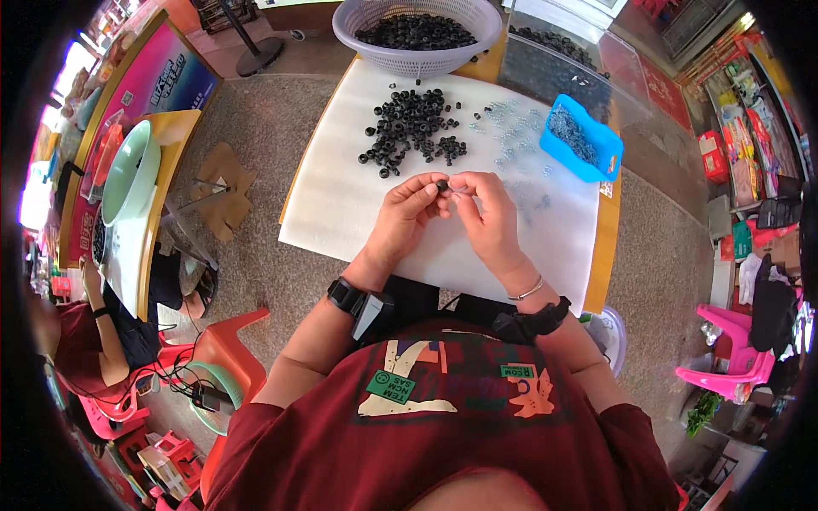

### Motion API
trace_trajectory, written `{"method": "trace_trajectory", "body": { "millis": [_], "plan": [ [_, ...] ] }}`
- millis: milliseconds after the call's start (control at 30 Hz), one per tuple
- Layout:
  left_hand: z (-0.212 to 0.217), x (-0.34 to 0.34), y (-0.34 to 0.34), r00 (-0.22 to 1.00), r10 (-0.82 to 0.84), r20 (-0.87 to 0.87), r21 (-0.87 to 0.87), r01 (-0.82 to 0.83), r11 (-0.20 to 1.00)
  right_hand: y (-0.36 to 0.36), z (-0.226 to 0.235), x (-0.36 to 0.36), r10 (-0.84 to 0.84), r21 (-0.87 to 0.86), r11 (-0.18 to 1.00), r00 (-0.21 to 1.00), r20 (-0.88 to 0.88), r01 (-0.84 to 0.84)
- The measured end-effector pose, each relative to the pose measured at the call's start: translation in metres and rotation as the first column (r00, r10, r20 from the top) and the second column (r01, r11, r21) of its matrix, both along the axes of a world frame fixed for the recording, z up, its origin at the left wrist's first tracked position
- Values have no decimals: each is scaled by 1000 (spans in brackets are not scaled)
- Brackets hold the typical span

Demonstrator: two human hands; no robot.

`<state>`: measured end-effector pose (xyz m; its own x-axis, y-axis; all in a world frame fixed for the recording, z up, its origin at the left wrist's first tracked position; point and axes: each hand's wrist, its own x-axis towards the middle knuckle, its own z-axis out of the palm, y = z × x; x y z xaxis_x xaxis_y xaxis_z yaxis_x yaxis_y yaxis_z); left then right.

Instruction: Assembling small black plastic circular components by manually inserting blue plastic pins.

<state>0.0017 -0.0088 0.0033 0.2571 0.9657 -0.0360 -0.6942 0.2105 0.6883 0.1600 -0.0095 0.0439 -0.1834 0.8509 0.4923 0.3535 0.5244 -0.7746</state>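
Centrally, both hands' fingers [430, 189] pinch a black ring [442, 185] near the blue tray [607, 146].

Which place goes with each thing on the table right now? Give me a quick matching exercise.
Things:
1. white basket
2. blue tray
3. loose pile of black rings
4. single black ring

Places:
A. pinched between left hand and right hand
B. far edge of the table, full of black rings
C. on the white sheet, beyond the hands
D. right side of the sheet, holding small metal parts

Pairs: 1-B, 2-D, 3-C, 4-A
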Motion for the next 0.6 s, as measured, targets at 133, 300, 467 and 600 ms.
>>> {"method": "trace_trajectory", "body": {
  "millis": [133,300,467,600],
  "plan": [
    [5,3,-4,997,27,-78,-11,-28,1000,-1,0,-1,-36,29,999,999,13,35],
    [0,4,-7,983,41,-178,48,-33,998,-1,-6,-1,-51,12,999,999,19,51],
    [-1,9,-3,967,52,-250,89,-31,996,-3,-14,1,-66,-6,998,997,-46,66],
    [1,2,-8,968,84,-235,24,-81,996,-3,-14,8,-47,116,992,998,36,43]
  ]
}}
